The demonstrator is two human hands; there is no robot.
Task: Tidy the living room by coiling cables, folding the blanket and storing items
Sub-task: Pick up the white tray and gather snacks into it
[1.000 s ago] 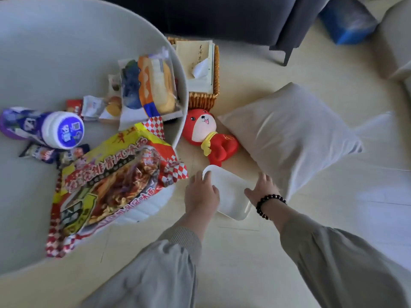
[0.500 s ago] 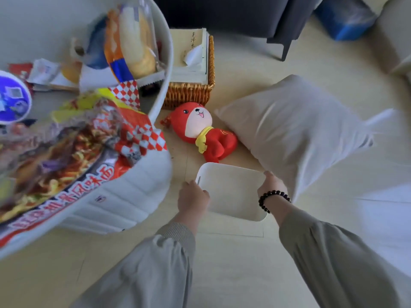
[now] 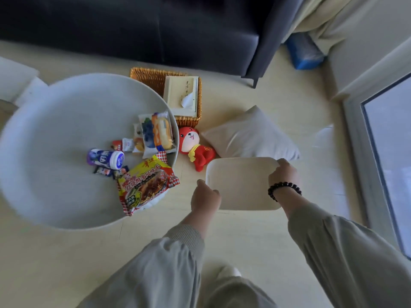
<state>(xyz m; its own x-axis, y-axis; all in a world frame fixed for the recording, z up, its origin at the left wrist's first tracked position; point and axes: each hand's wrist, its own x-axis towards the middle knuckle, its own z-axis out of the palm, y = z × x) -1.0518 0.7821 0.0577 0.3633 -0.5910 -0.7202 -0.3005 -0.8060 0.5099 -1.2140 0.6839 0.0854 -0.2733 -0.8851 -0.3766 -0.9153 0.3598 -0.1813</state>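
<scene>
– Pale floor (image 3: 244, 236) lies all round the round tabletop (image 3: 55, 152), and the white tray (image 3: 242, 185) hangs in the air off the tabletop's right side, clear of the rim. How is it held?

– At two corners. The left grip (image 3: 205, 196) is curled over the tray's near-left corner, and the right grip (image 3: 282, 174) is clamped round its far-right one.

– So what could spoil it?

– The noodle packet (image 3: 146, 181). It hangs over the tabletop's near-right rim, the closest thing to the tray. Bring the tray across low and I'd guess it clips that packet and sweeps it to the floor.

– And the bottle (image 3: 105, 158)?

– It's lying on its side, further in from that rim. A knock would likely set it rolling.

– Anything underfoot?

– A red plush toy (image 3: 195, 150) and a pillow (image 3: 251, 134) lie on the floor just off the tabletop's right rim. Stepping in without looking risks a stumble, tray and all.
</scene>
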